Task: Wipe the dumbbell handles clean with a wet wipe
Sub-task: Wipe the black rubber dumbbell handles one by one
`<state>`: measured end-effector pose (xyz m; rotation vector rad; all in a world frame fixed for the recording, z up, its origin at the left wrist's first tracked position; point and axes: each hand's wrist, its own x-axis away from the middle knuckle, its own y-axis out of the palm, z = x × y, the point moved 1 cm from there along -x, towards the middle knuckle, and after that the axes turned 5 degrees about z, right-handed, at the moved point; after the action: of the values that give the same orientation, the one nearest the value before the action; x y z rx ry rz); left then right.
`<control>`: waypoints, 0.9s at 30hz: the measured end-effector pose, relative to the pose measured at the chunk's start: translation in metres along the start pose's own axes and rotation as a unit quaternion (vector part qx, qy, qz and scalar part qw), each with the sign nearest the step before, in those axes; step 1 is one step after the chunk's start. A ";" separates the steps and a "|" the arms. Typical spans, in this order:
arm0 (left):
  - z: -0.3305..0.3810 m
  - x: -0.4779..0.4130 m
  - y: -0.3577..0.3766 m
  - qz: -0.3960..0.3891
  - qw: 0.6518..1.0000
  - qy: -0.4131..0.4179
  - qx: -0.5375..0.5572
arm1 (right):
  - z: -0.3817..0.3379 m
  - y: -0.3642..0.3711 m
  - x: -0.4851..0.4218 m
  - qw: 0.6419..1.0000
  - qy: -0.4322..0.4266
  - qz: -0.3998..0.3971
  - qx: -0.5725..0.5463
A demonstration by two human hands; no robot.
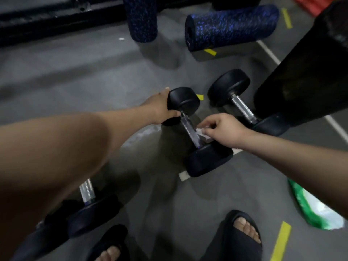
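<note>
Closest in, at six o'clock, the person's two feet stand on the grey floor (94, 72) in black slides, the left slide (111, 242) and the right slide (243, 234), toes showing. A strip of yellow tape (281, 240) lies at five o'clock, just beside the right foot. At four o'clock sits a green-and-white packet (316, 206), partly under the right forearm. At seven o'clock the near dumbbell (90, 208) lies on the floor, half hidden beneath the left forearm, with only a short stretch of its metal handle and one black head in sight.

Dead centre is the middle dumbbell (190, 129), its near head resting on a white tape line (183, 176). The left hand (160, 108) comes in from nine o'clock, its grip clenched round the far head with the thumb on the inner face by the handle. The right hand (224, 129) comes in from three o'clock and its grip pinches the wet wipe (204, 137) – a small pale wad – against the handle, just above the near head.

At two o'clock the far dumbbell (243, 108) lies apart from the middle one, its near head tucked against a big black padded shape (305, 72).

Farther off, an upright foam roller (142, 17) stands at twelve o'clock, and a lying foam roller (231, 25) at one – both black flecked with blue. Black metal bars (56, 19) run along the floor at eleven o'clock.
</note>
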<state>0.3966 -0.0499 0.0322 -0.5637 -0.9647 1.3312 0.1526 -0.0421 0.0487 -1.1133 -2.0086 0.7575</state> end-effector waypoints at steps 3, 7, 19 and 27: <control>-0.006 -0.004 0.009 0.029 0.999 0.010 0.038 | 0.001 -0.019 0.009 0.999 0.025 -0.023 -0.009; -0.014 -0.003 0.015 0.054 0.996 0.029 0.060 | 0.003 -0.018 0.006 0.996 0.082 -0.003 -0.036; -0.055 0.008 0.030 0.104 0.983 0.063 0.140 | -0.011 0.029 -0.029 0.988 0.109 -0.062 0.087; -0.071 0.006 0.036 0.112 0.982 0.080 0.132 | -0.011 0.037 -0.035 0.986 0.117 -0.073 0.096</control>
<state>0.4361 -0.0248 -0.0327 -0.5768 -0.5943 1.5609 0.1922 -0.0544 0.0161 -0.8898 -1.7577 0.6947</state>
